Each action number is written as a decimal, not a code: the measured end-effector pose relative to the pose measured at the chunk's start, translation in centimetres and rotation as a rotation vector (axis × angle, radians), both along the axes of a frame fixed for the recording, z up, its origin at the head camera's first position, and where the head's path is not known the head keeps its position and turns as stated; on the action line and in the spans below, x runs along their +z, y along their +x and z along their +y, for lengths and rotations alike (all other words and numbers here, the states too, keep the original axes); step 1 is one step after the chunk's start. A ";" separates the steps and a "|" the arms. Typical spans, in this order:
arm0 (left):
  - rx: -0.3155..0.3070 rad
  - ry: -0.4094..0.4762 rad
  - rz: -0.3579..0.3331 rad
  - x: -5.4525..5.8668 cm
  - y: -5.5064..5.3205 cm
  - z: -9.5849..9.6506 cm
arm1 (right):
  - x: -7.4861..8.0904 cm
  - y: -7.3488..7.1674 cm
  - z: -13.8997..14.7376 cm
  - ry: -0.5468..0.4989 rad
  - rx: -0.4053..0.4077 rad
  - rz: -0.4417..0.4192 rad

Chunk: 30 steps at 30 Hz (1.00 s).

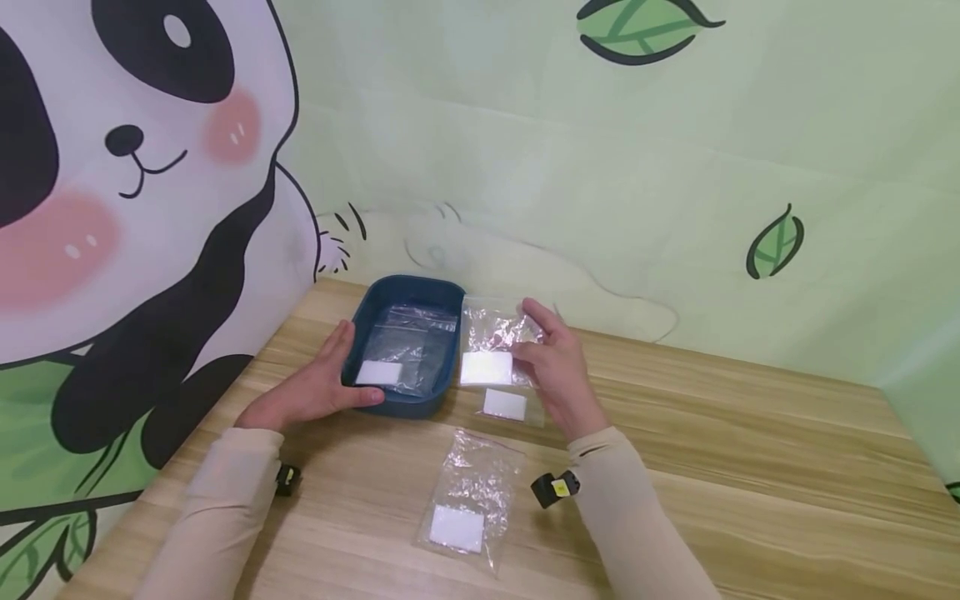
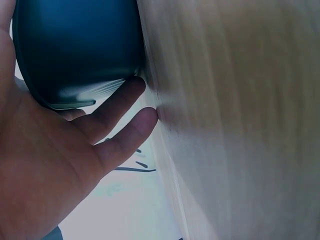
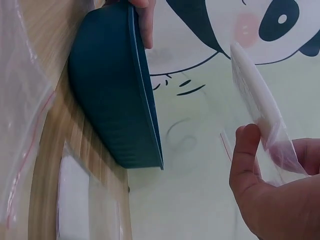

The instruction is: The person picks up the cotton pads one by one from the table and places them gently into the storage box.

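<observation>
A dark blue plastic box (image 1: pixel 401 408) stands at the back left of the table. Inside it lies a clear zip-lock bag (image 1: pixel 408 346) with a white card. My left hand (image 1: pixel 318 379) touches the box with fairly straight fingers, the fingers along its left side and the thumb at the front rim. Just right of the box, my right hand (image 1: pixel 558 367) pinches another clear zip-lock bag (image 1: pixel 487 329) between thumb and fingers. This bag also has a white rectangle (image 1: pixel 486 368) in it and is held raised above the table, as the right wrist view shows.
On the wooden table (image 1: pixel 735 467), a small bag with a white card (image 1: pixel 505 404) lies below the raised one. A larger clear bag (image 1: pixel 480 479) rests nearer the front, between the forearms. Behind the table hangs a green cloth with a panda (image 1: pixel 247 192) printed on it.
</observation>
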<state>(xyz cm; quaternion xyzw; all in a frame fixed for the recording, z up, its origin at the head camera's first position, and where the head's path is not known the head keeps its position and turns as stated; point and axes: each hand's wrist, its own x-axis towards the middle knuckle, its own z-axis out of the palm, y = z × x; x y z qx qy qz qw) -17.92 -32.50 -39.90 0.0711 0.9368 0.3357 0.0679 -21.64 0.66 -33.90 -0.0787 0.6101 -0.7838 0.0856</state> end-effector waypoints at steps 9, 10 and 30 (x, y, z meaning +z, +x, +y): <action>0.004 -0.013 0.004 -0.2 0.0 0.1 | 0.1 -0.5 -2.3 0.012 -0.038 -0.032; 0.006 -0.013 0.004 -0.2 0.1 0.1 | 0.1 -0.7 -2.6 0.008 -0.039 -0.037; 0.004 -0.014 0.008 0.0 0.0 0.1 | -0.5 -1.8 -7.2 0.030 0.052 -0.082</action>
